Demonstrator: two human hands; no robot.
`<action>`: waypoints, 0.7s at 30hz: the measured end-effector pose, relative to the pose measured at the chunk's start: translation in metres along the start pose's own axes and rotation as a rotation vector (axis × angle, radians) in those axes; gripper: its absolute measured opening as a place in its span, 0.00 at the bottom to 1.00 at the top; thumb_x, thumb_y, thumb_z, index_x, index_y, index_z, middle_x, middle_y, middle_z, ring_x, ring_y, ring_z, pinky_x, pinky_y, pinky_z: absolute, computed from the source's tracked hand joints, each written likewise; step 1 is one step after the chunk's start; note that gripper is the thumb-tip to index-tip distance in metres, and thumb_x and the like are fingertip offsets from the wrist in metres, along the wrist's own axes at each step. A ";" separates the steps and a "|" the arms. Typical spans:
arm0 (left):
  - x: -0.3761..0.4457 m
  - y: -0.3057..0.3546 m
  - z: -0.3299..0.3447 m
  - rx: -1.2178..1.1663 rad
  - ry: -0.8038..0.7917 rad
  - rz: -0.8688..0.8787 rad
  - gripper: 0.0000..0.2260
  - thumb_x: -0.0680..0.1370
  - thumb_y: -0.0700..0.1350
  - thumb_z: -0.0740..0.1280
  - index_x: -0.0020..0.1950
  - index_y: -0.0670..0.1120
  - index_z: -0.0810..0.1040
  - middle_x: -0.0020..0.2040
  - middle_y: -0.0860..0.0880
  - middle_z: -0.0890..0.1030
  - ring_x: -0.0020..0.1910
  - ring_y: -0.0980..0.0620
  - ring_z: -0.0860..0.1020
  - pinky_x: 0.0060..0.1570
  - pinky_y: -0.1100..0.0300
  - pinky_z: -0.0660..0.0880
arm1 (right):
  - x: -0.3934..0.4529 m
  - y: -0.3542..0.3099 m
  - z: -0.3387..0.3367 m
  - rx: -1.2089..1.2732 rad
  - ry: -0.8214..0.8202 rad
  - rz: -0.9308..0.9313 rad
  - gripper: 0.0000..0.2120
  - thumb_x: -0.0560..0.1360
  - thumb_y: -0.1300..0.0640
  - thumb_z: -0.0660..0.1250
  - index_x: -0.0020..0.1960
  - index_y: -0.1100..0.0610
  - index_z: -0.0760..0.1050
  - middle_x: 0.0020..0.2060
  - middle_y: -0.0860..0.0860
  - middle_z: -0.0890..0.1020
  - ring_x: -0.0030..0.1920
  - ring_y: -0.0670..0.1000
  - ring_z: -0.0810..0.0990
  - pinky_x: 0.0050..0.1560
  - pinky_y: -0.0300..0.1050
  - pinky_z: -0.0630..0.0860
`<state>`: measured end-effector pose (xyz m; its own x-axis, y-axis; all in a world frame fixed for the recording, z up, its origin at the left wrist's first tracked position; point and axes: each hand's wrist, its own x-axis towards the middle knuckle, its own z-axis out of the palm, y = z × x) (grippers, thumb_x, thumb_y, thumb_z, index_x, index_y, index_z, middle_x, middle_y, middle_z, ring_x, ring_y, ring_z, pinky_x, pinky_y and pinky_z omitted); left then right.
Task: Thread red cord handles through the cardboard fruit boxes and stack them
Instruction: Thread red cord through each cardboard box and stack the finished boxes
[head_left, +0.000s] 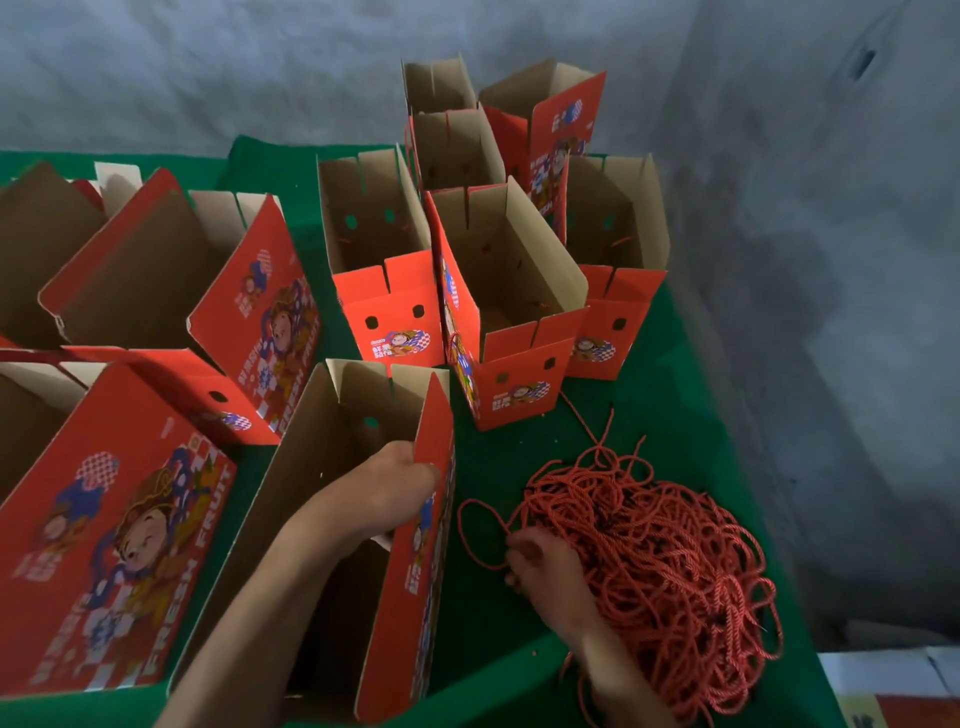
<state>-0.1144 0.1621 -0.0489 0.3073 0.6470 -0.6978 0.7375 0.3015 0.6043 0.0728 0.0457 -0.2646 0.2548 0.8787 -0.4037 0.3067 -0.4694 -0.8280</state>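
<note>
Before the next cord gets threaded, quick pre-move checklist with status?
1. Left hand grips the near box by its right wall: ok.
2. Near box open at the top, inside reachable: ok.
3. Handle hole in its far wall is visible and unblocked: ok.
4. Right hand is on the cord pile: ok.
5. A single cord separated from the tangle: cannot tell.
6. Cord free of knots: cannot tell.

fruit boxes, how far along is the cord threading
Early. Done: open boxes stand grouped at the back. In hand: left hand grips the near box's wall; right hand picks at the red cord pile. Left: handle holes look empty; no stack.
</note>
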 end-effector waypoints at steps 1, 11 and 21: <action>0.000 0.000 0.000 0.006 -0.001 0.007 0.08 0.84 0.46 0.59 0.63 0.51 0.67 0.52 0.47 0.82 0.48 0.46 0.85 0.34 0.57 0.83 | -0.001 -0.001 0.003 -0.179 -0.024 -0.031 0.09 0.80 0.62 0.68 0.60 0.58 0.80 0.50 0.54 0.85 0.46 0.49 0.84 0.52 0.53 0.81; 0.000 -0.006 -0.003 -0.029 -0.003 -0.003 0.12 0.84 0.48 0.59 0.67 0.49 0.67 0.56 0.46 0.82 0.50 0.46 0.84 0.40 0.54 0.85 | 0.002 -0.018 0.009 -0.847 -0.047 -0.044 0.11 0.81 0.50 0.65 0.60 0.54 0.79 0.59 0.52 0.80 0.59 0.55 0.82 0.56 0.48 0.78; 0.006 -0.007 -0.008 -0.051 -0.045 -0.035 0.18 0.82 0.50 0.60 0.71 0.48 0.67 0.59 0.44 0.82 0.53 0.43 0.84 0.51 0.47 0.83 | -0.015 -0.081 0.009 0.670 0.049 -0.023 0.09 0.81 0.62 0.69 0.56 0.67 0.72 0.43 0.61 0.86 0.43 0.59 0.87 0.45 0.49 0.84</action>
<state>-0.1221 0.1693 -0.0540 0.3089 0.6038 -0.7348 0.7170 0.3598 0.5971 0.0359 0.0710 -0.1953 0.3013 0.8754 -0.3780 -0.3190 -0.2810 -0.9051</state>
